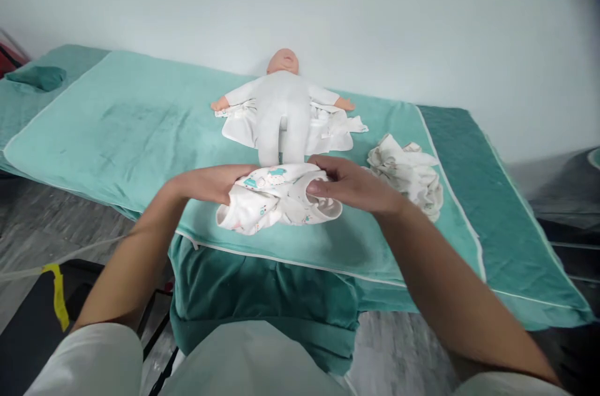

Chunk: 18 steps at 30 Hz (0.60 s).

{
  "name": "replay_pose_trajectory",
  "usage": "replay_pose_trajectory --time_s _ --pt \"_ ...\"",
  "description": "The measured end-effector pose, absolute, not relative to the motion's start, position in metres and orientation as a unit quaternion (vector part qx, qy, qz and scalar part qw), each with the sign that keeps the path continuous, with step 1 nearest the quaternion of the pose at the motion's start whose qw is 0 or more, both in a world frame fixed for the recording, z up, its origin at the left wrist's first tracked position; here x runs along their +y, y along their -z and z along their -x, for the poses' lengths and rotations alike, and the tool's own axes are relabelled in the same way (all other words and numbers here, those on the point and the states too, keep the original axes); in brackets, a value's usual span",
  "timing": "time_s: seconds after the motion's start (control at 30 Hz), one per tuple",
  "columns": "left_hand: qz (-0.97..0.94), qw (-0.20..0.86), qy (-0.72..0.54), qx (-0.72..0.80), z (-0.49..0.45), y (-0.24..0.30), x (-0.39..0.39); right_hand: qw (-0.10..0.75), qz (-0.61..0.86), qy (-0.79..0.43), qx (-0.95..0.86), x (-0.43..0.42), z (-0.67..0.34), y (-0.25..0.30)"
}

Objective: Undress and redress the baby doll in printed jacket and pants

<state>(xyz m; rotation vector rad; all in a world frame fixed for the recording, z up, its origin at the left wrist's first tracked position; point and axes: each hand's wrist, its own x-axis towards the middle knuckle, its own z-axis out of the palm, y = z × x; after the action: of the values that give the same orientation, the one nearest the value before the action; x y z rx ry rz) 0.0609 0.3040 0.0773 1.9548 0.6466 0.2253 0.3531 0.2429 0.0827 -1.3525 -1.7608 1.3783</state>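
Observation:
A baby doll (280,110) in a white suit lies on its back on the teal mat (131,127), with a white cloth (335,131) spread under it. Just in front of the doll's feet, both my hands grip a bunched white baby garment (274,201) printed with small teal figures. My left hand (213,182) is closed on its left side. My right hand (349,183) is closed on its right side, fingers curled into the fabric.
A crumpled white cloth pile (410,172) lies on the mat to the right of my right hand. A folded dark teal cloth (38,77) sits at the far left. A darker teal sheet (262,302) hangs over the near edge. The wall stands behind the doll.

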Motion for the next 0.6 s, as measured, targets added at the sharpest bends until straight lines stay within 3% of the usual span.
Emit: replay_pose_trajectory --time_s 0.17,0.23,0.3,0.43,0.6 --pt "-0.838 0.461 0.123 0.265 -0.034 -0.152 0.319 0.015 0.429 -0.451 -0.782 0.276 -0.333 -0.148" --pt "-0.857 0.393 0.139 0.303 -0.027 -0.177 0.320 -0.057 0.402 -0.418 -0.812 0.287 -0.314 -0.168" --pt "-0.877 0.312 0.082 0.357 -0.023 -0.198 0.316 -0.066 0.371 -0.403 -0.834 0.296 -0.295 -0.183" --pt "-0.864 0.163 -0.196 0.435 -0.021 -0.218 0.304 0.050 0.346 -0.419 -0.838 0.305 -0.261 -0.199" --pt "-0.776 0.002 -0.487 0.402 -0.013 -0.189 0.314 0.326 0.283 -0.491 -0.757 0.315 -0.227 -0.195"
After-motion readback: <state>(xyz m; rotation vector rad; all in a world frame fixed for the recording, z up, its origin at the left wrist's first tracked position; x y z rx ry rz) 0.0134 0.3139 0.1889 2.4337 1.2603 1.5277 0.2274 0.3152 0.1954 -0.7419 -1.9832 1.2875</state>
